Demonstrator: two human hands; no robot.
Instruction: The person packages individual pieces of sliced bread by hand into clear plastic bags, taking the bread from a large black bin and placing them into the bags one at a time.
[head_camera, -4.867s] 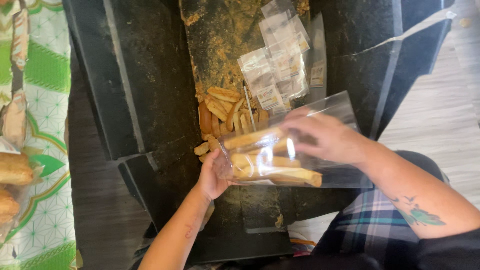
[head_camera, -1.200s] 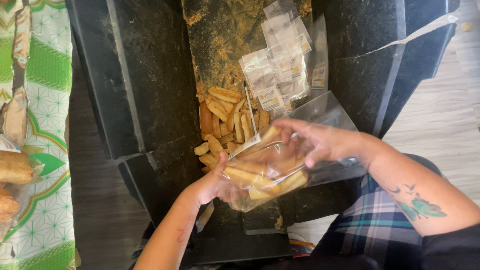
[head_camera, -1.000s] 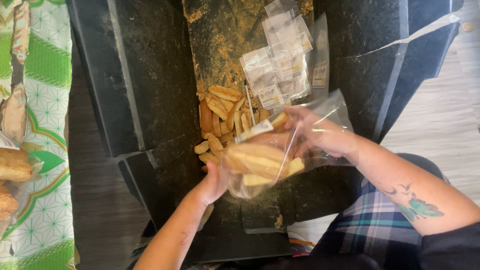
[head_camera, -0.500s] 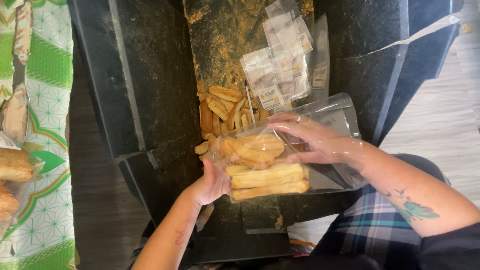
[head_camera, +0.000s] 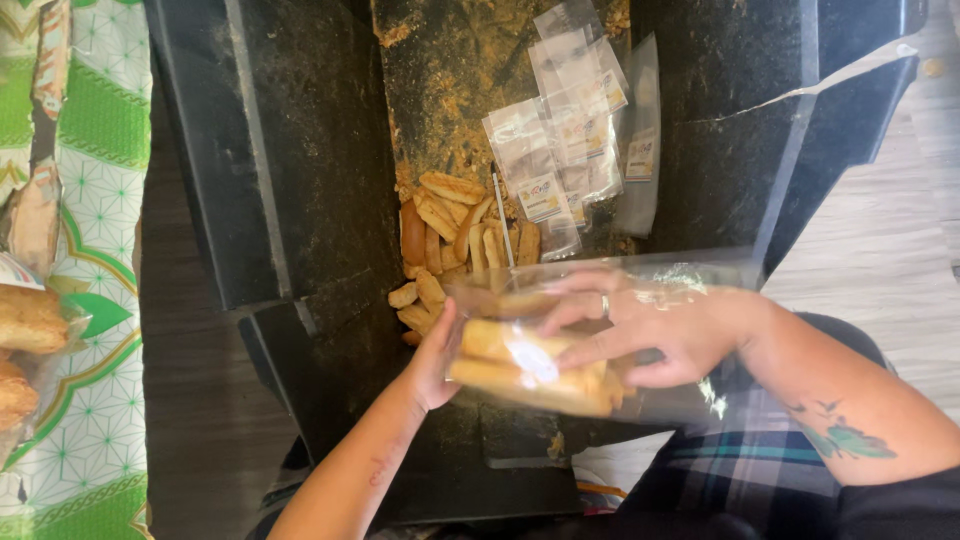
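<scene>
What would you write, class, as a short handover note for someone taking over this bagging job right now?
Left hand: supports the end of the clear bag.
Right hand: reaches inside the bag, fingers on the biscuit sticks.
Done: several sticks are in the bag.
Left: loose sticks lie in the black tray, beside small sachets. The bag is open.

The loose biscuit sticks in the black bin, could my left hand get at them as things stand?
Probably not at once: the left hand props the clear bag, though the biscuit sticks lie uncovered just beyond it.
</scene>
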